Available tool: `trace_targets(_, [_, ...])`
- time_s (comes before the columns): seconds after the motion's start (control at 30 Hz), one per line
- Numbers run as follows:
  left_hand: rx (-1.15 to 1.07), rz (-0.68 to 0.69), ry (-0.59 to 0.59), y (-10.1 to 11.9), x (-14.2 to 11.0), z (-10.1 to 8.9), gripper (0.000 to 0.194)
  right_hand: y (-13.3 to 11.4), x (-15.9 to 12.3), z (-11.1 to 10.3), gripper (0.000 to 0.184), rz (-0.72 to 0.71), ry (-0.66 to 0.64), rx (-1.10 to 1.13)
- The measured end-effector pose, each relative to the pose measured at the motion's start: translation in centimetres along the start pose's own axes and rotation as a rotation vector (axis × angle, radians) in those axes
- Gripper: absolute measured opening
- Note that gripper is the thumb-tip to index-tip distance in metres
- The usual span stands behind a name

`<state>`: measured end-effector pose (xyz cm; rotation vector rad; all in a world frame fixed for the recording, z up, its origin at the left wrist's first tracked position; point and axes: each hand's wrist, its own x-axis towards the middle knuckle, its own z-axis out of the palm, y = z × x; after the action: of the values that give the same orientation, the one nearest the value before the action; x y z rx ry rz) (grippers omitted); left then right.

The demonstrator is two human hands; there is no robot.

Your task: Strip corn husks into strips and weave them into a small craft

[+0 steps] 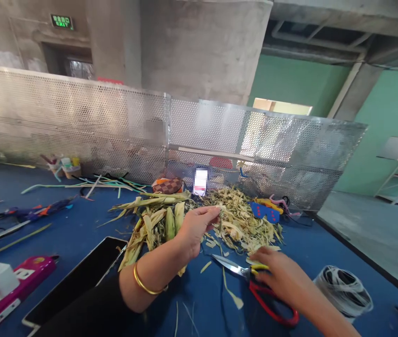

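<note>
Pinched: left hand (199,228) had a thin husk strip (221,222) at its fingertips, likely held up for clear sight | right hand (279,274) covered scissors (236,268) nearer than that pinch, handles its way, probably for reach; clench couldn't be told | husk shreds (241,220) heaped just beyond
</note>
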<state>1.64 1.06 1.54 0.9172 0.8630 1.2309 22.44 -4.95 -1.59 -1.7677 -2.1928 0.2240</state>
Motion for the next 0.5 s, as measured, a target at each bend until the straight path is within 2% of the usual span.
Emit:
trace_targets(0.03, [0.017,0.019,0.011,0.0,-0.1,0.1,0.019,-0.9,0.6,-0.5,0.024,-0.024,0.057,0.166])
trace_targets(0.1, [0.036,0.046,0.022,-0.2,-0.4,0.4,0.023,-3.0,1.9,-1.0,0.027,0.004,0.138,0.52])
trace_targets(0.17, [0.035,0.062,-0.012,-0.4,-0.7,0.5,0.027,-5.2,3.2,-0.7,0.032,0.031,0.124,0.817])
trace_targets(0.23, [0.029,0.063,-0.074,-0.6,-0.7,0.5,0.033,-6.8,4.1,0.2,0.035,-0.006,0.078,0.985])
trace_targets(0.3, [0.028,0.061,-0.108,-0.7,-0.6,0.4,0.038,-7.6,4.5,1.2,0.034,0.001,0.144,1.081])
trace_targets(0.4, [0.037,0.032,-0.095,-0.7,-0.2,0.2,0.046,-7.5,4.5,1.9,0.033,0.004,0.263,1.089])
trace_targets(0.5, [0.145,0.055,-0.163,-0.7,0.1,0.1,0.046,-6.7,4.3,1.9,0.035,0.006,0.25,1.03])
